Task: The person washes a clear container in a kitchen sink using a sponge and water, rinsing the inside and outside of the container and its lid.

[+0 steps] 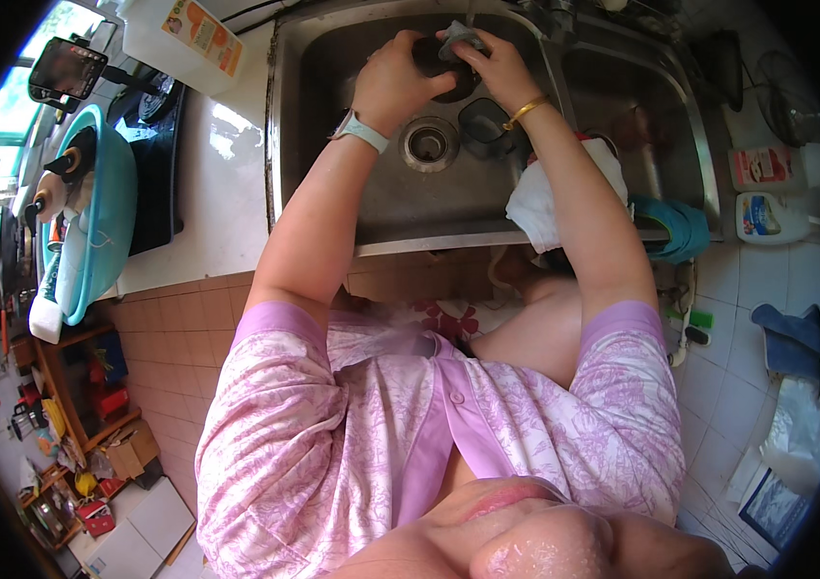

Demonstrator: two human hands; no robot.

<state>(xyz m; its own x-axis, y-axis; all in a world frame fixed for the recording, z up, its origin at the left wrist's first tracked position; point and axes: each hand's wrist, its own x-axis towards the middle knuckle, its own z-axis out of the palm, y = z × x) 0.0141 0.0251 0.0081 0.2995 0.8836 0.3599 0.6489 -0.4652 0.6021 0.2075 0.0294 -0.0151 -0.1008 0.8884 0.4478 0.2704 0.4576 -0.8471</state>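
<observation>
Over the left basin of a stainless steel sink [381, 210], my left hand [399, 83] grips a dark rounded vessel [457, 83], perhaps a bowl, by its side. A crumpled grey cloth [462, 40] is pinched in my right hand [500, 69] against the vessel's upper edge. Fingers partly cover the vessel, so its full shape is hidden. Below the hands lie a round drain strainer [427, 145] and a dark see-through container [488, 127]. Beneath my right forearm, a white cloth [562, 195] drapes over the sink's front rim.
A teal cloth [674, 230] hangs over the right basin's front edge. Left on the counter stand a white jug with an orange label [196, 36], a turquoise tub [120, 217] of bottles and a phone on a holder [68, 69]. Detergent bottles [772, 217] stand at the right.
</observation>
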